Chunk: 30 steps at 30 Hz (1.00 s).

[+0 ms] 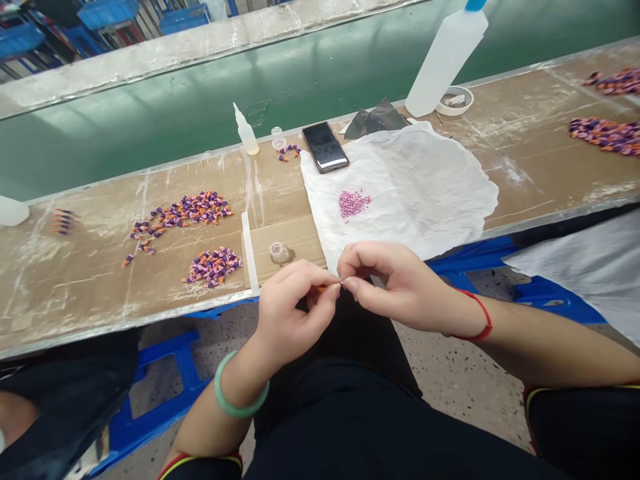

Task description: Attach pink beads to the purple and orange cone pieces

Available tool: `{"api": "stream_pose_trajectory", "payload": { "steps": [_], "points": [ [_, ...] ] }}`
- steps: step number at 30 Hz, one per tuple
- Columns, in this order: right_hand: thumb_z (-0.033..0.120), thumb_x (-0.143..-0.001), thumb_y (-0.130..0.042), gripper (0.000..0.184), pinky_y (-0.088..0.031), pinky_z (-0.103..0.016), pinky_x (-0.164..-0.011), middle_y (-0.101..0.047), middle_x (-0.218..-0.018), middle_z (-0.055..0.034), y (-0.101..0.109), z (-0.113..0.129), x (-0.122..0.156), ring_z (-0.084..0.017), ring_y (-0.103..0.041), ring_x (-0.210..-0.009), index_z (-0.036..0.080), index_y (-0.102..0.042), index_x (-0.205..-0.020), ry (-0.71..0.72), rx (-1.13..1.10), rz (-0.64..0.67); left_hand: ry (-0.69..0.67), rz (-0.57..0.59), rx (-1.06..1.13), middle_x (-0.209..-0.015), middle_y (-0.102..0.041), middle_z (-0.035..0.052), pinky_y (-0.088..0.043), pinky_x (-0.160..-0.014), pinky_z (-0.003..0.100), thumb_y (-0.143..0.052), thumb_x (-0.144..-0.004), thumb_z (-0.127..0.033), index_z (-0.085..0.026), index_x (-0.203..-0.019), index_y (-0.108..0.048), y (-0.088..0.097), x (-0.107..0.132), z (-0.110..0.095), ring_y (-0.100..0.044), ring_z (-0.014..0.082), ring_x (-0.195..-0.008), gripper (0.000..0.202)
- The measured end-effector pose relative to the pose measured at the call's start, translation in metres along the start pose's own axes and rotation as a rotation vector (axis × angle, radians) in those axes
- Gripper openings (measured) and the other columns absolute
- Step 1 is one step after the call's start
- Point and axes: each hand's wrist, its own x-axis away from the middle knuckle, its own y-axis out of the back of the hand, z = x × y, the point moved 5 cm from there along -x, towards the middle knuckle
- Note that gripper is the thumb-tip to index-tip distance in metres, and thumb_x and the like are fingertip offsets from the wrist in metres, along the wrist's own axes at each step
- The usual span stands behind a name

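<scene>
My left hand (pixel 299 312), with a green bangle at the wrist, is closed in a pinch on a small orange piece (pixel 320 288), mostly hidden by the fingers. Fingertip to fingertip with it, my right hand (pixel 395 283) pinches something too tiny to make out; a red cord circles that wrist. Both hands are just off the table's front edge. Beyond them, a pile of tiny pink beads (pixel 354 204) lies on a crumpled white sheet (pixel 425 180). A small glass jar (pixel 279 252) stands left of the sheet.
Piles of small purple-and-orange pieces (pixel 213 267) lie on the cardboard-covered table (pixel 90 267). At the back are a small nozzle bottle (pixel 245 133), a phone (pixel 326 147), a large white bottle (pixel 445 63) and a tape roll (pixel 464 101). Part of another person (pixel 65 393) shows at lower left.
</scene>
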Motion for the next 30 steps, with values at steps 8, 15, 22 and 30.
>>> {"api": "stream_pose_trajectory", "payload": {
  "steps": [8,15,22,30],
  "points": [
    [0.007,-0.089,-0.049,0.016,-0.045,-0.022,-0.061,-0.055,-0.075,0.002,-0.001,0.001,-0.014,-0.011,-0.05,-0.066,0.021,-0.049,-0.081,0.141,0.131,0.067,0.331,-0.054,0.309,-0.085,-0.073,0.0057,-0.056,-0.058,0.023,-0.071,-0.088,-0.019,-0.018,-0.095,-0.072,0.01,0.021,0.028,-0.069,0.0146,-0.069,0.007],
    [0.009,-0.091,-0.051,0.015,-0.042,-0.023,-0.061,-0.053,-0.075,0.002,-0.008,-0.008,-0.031,-0.012,-0.049,-0.066,0.021,-0.049,-0.082,0.156,0.25,0.098,0.602,-0.201,0.578,-0.082,-0.076,0.004,-0.064,-0.069,0.024,-0.082,-0.078,-0.018,-0.016,-0.099,-0.074,0.017,0.038,0.054,-0.075,0.0163,-0.075,0.022],
    [0.013,-0.093,-0.047,0.02,-0.035,-0.027,-0.06,-0.047,-0.07,0.001,-0.024,-0.027,-0.069,-0.014,-0.044,-0.063,0.022,-0.039,-0.077,0.205,0.503,0.354,0.751,-0.058,0.759,-0.071,-0.067,0.0018,-0.055,-0.057,0.021,-0.083,-0.081,-0.037,-0.014,-0.096,-0.074,0.011,0.055,0.085,-0.062,0.0101,-0.06,0.029],
    [0.009,-0.089,-0.049,0.021,-0.034,-0.03,-0.061,-0.05,-0.07,-0.0023,-0.053,-0.039,-0.118,-0.017,-0.043,-0.065,0.021,-0.043,-0.072,0.27,0.852,0.671,0.936,-0.118,0.974,-0.067,-0.061,-0.001,-0.039,-0.045,0.017,-0.091,-0.068,-0.048,-0.015,-0.081,-0.061,0.0,0.081,0.1,-0.051,0.0064,-0.052,0.046]
  ]
}}
